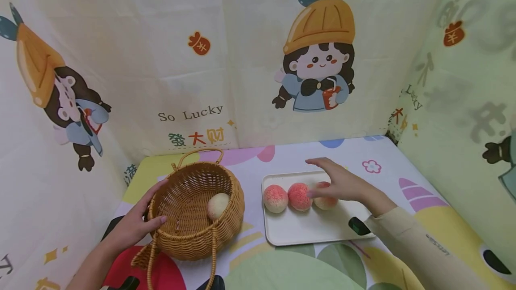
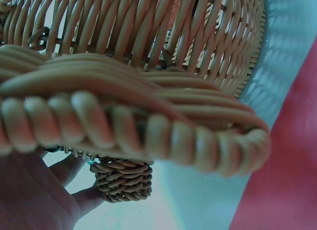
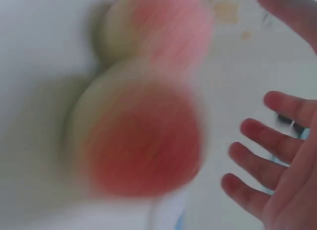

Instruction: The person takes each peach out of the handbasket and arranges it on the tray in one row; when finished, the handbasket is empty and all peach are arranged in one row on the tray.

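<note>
The step in hand looks like a reach for a peach on the tray while the basket is steadied. The left hand (image 1: 137,225) holds the left side of the basket (image 1: 193,245), its thumb over the rim and its other fingers along the outside. The right hand (image 1: 346,185) is above the far part of the tray (image 1: 298,229), fingers released and spread, grasping nothing; in the right wrist view they stand apart from the two peaches seen there, which are blurred.

In the head view the right hand partly covers the right peach (image 1: 325,203), with a fingertip near the middle peach (image 1: 300,196). The next move seems to call for lowering the right hand and closing its fingers round one peach, without knocking its neighbour. Which one is meant, I cannot tell.

Counted: four peaches in view. Three are in a row on the tray, the left peach (image 1: 276,199) being the one by the tray's left edge; one pale peach (image 1: 218,206) is inside the basket, against the right wall. There is one tray and one basket, side by side on the worktop (image 1: 254,200), basket to the left, tray to the right.
</note>
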The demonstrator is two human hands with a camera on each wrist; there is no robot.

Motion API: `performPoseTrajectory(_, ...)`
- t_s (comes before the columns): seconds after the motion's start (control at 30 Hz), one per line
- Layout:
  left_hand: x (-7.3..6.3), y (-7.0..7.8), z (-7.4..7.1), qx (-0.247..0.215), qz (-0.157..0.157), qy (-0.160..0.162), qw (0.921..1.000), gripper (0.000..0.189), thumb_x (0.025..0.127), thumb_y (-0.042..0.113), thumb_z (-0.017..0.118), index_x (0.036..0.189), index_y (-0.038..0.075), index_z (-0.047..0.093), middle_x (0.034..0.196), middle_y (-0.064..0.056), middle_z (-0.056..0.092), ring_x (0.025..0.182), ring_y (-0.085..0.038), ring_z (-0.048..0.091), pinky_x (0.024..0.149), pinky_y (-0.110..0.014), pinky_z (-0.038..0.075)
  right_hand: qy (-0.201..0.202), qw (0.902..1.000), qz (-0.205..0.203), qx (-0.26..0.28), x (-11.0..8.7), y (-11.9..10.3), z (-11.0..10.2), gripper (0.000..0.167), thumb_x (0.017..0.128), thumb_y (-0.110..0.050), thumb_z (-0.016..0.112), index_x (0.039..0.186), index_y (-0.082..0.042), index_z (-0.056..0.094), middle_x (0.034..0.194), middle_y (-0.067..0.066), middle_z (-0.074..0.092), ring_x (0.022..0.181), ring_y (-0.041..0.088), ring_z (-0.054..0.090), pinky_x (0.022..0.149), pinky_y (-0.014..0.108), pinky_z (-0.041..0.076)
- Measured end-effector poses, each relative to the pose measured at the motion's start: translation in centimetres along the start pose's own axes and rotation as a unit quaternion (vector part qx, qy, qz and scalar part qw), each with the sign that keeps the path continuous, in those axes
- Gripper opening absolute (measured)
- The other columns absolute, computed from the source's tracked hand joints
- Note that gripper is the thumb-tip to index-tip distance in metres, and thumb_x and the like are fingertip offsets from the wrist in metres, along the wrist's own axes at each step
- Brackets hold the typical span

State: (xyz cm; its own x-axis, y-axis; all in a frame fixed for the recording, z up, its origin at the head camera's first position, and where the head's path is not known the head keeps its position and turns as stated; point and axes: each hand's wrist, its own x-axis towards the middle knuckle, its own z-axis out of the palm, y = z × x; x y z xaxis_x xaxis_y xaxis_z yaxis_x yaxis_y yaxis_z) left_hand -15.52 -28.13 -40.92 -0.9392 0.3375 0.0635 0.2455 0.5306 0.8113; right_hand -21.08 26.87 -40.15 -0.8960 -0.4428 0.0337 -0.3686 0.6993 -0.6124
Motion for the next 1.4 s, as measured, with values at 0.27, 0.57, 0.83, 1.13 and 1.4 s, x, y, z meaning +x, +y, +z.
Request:
performPoseTrajectory(0.27,0.0,0.2,0.0,0.002,0.002,0.000,1.0000,0.088,0.095,0.012,0.067,0.163,0.025,0.014,0.158,-0.031,0.018,0.127,-0.066,0.037,0.077,-0.062,0.055,-0.065,0.9888,-0.131,-0.030,4.1,-10.1,2.1,0.094,0.081,-0.067,0.072,0.159,-0.030,0.033,0.164,-0.003,0.024,0.148,0.021,0.026,0.114,0.053,0.031)
performPoseTrajectory(0.57,0.2,0.4,0.0,0.003,0.008,-0.005,0.9999,0.087,0.095,0.011,0.067,0.163,0.025,0.014,0.157,-0.031,0.018,0.127,-0.066,0.037,0.079,-0.062,0.055,-0.149,0.9381,-0.312,0.020,7.5,-18.4,5.6,0.101,0.085,-0.059,0.072,0.162,-0.042,0.009,0.167,-0.013,-0.003,0.152,0.012,0.005,0.116,0.052,0.025)
performPoseTrajectory(0.83,0.1,0.3,0.0,0.000,0.005,-0.004,1.0000,0.087,0.095,0.013,0.067,0.163,0.024,0.014,0.159,-0.029,0.019,0.130,-0.064,0.034,0.080,-0.064,0.053,-0.173,0.9622,-0.205,0.046,10.5,-21.6,8.4,0.094,0.092,-0.066,0.058,0.160,-0.043,-0.002,0.166,-0.012,0.000,0.150,0.009,0.010,0.117,0.053,0.024)
performPoseTrajectory(1.13,-0.2,0.1,0.0,0.016,0.009,0.005,0.9998,0.087,0.096,0.013,0.067,0.163,0.025,0.014,0.160,-0.027,0.019,0.132,-0.062,0.034,0.083,-0.068,0.051,-0.144,0.9839,0.002,-0.107,12.4,-24.2,12.8,0.098,0.091,-0.062,0.063,0.164,-0.018,0.014,0.166,0.011,0.019,0.141,0.026,0.042,0.108,0.040,0.042)
performPoseTrajectory(1.4,-0.2,0.2,0.1,0.007,0.000,0.006,1.0000,0.088,0.095,0.013,0.068,0.163,0.025,0.015,0.159,-0.028,0.019,0.128,-0.065,0.037,0.079,-0.065,0.053,-0.213,0.9584,0.055,-0.182,13.3,-24.6,14.3,0.088,0.092,-0.046,0.072,0.160,-0.016,0.025,0.110,0.000,0.071,0.088,0.010,0.064,0.066,0.028,0.048)
